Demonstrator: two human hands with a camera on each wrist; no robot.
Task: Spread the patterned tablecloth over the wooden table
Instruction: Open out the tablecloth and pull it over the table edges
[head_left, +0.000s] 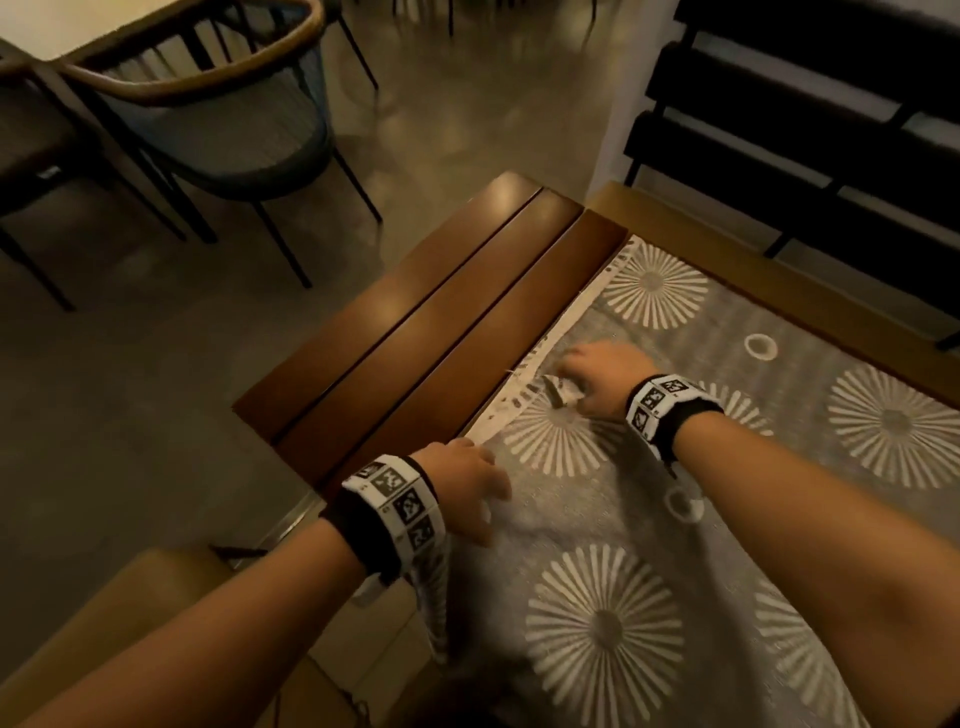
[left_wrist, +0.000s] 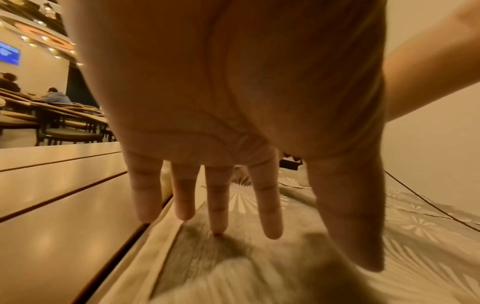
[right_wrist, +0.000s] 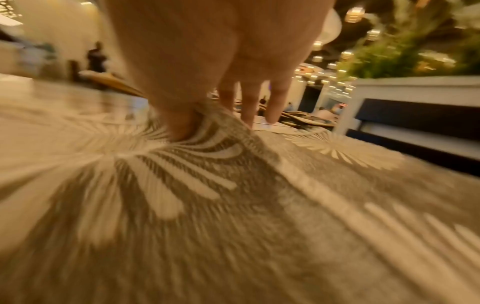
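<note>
Both hands are down on the cloth (head_left: 701, 519) at its left edge. My left hand (head_left: 467, 483) lies with fingers (left_wrist: 217, 207) straight and spread, tips on the pale border and holding nothing. My right hand (head_left: 597, 382) sits further along the same edge, thumb and forefinger pinching up a small ridge of fabric while the other fingers (right_wrist: 275, 102) stick out loose.

Biggest thing first: the worktop (head_left: 426, 332) is slatted brown wood, and three slats on the left lie bare. The cloth covers the rest, grey with pale sunburst flowers, and spills over the near edge towards me. A strip of worktop shows beyond its far edge too.

I judge the cloth light, thin and limp: it puckers into fine radiating creases at my right pinch and drapes without holding shape. It should slide easily on the smooth wood, so a one-sided tug would skew it. I would take it along the border, hands well apart, and draw it left over the bare slats.

That border runs from near-left to far-right, parallel with the slats. I cannot tell the cloth's long axis, since its right side and near end run out of view.
</note>
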